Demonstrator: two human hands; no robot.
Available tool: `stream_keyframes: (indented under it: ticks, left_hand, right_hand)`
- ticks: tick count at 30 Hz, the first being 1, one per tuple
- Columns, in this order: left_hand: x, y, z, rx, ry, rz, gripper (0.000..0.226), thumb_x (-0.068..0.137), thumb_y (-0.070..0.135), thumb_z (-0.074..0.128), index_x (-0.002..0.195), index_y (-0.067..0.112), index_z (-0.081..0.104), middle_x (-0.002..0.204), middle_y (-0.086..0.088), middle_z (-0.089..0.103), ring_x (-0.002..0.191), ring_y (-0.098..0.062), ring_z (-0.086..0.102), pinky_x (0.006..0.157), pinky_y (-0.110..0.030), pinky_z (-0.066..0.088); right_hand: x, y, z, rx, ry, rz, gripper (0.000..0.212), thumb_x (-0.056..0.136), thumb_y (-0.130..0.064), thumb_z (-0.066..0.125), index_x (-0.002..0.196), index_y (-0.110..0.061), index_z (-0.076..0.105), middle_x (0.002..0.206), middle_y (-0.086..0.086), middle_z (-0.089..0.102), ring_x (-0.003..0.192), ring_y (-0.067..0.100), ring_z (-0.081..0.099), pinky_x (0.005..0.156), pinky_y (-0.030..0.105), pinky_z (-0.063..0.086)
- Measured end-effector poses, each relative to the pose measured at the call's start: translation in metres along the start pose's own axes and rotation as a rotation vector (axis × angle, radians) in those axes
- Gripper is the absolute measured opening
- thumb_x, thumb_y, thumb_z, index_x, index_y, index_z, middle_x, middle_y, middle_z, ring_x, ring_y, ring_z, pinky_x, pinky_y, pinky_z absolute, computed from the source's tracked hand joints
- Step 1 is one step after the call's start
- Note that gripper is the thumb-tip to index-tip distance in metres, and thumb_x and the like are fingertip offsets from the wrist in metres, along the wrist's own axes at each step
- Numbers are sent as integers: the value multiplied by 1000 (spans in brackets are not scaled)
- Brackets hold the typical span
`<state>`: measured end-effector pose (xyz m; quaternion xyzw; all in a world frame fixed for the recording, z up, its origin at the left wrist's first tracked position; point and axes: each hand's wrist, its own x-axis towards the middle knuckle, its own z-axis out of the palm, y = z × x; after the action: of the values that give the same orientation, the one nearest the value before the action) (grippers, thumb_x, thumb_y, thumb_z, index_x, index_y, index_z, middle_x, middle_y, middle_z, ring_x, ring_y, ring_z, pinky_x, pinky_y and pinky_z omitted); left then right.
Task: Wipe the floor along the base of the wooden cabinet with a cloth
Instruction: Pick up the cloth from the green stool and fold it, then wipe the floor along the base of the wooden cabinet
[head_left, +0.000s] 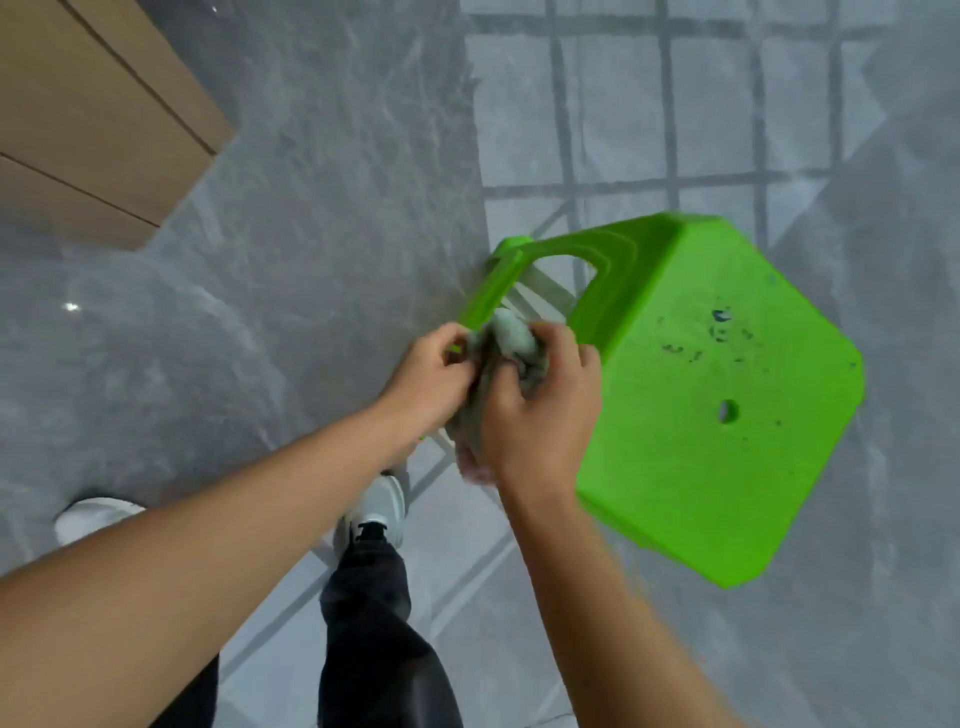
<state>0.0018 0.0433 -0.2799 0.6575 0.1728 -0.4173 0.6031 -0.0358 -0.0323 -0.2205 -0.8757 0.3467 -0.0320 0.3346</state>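
Note:
A crumpled grey cloth (511, 338) is bunched between both hands at the middle of the head view. My left hand (431, 376) pinches its left side, and my right hand (540, 410) is wrapped around its right and lower part. Both hands are held in the air above the grey marble floor (311, 208). The wooden cabinet (88, 119) stands at the upper left, well away from the hands, with its base meeting the floor. Part of the cloth hangs below my right hand.
A bright green plastic stool (717, 395) stands just right of the hands. My legs in dark trousers and two white shoes (376, 512) are below the hands. Window-grid shadows fall across the floor at the upper right.

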Motion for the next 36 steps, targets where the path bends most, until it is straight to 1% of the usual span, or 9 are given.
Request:
stream_keyframes:
  ticks: [2, 5, 9, 14, 19, 22, 27, 30, 36]
  left_hand:
    - [2, -36, -54, -90, 96, -106, 30, 92, -1, 46, 105, 11, 70, 106, -20, 74, 100, -28, 67, 91, -43, 55]
    - [5, -101, -138, -60, 326, -236, 14, 96, 18, 51, 93, 21, 64, 93, -8, 73, 86, -25, 67, 68, -33, 58]
    - [53, -177, -226, -32, 585, -217, 11, 96, 23, 58, 87, 16, 56, 97, -21, 64, 87, -29, 60, 89, -58, 52]
    - [188, -190, -303, -23, 809, 58, 16, 94, 28, 59, 96, 12, 57, 95, -14, 63, 89, -24, 58, 81, -40, 48]
    - [255, -264, -369, 548, 1162, 95, 59, 86, 52, 53, 128, 11, 54, 135, -25, 53, 124, -46, 49, 107, -49, 33]
    - [241, -335, -391, 812, 1182, 22, 81, 84, 63, 45, 148, 13, 38, 157, -28, 32, 143, -53, 30, 115, -62, 25]
    - [221, -380, -404, 983, 1105, 5, 80, 92, 65, 35, 158, 20, 29, 166, -24, 23, 151, -51, 22, 118, -63, 18]
    - [218, -374, -401, 957, 1090, 2, 81, 90, 64, 33, 157, 18, 32, 165, -23, 25, 151, -50, 21, 119, -64, 17]
    - [217, -382, -400, 968, 1172, 50, 80, 91, 63, 35, 157, 17, 35, 164, -23, 30, 152, -48, 24, 120, -61, 18]
  right_hand:
    - [-24, -15, 48, 94, -196, -144, 30, 73, 1, 63, 99, -13, 67, 93, 8, 57, 81, 9, 48, 71, 9, 35]
    - [-45, -20, 147, 122, -487, -109, 29, 76, 1, 62, 100, -14, 68, 95, 11, 59, 87, 18, 54, 72, 18, 34]
    - [-23, -6, 286, -2, -752, -178, 32, 80, 0, 62, 110, -9, 69, 105, 20, 67, 104, 36, 58, 81, 27, 35]
    - [47, -13, 422, -75, -602, -378, 55, 83, -14, 59, 137, -18, 48, 130, 19, 42, 113, 40, 45, 95, 39, 40]
    - [81, 4, 518, -362, -473, -881, 73, 84, -44, 62, 146, -15, 36, 150, 24, 29, 132, 42, 31, 107, 50, 34]
    - [70, 24, 553, -470, -572, -987, 82, 89, -59, 51, 153, -15, 24, 158, 26, 17, 145, 43, 15, 118, 54, 19]
    - [15, 37, 574, -605, -670, -989, 82, 90, -68, 33, 155, -29, 2, 164, 21, -10, 149, 40, -14, 121, 57, -6]
    - [-15, 42, 576, -683, -866, -1280, 74, 90, -71, 26, 151, -45, -8, 164, 15, -15, 149, 38, -19, 120, 58, -7]
    - [42, 32, 581, -823, -704, -1382, 78, 91, -69, 17, 156, -28, 2, 166, 8, -7, 152, 28, -13, 124, 52, 1]
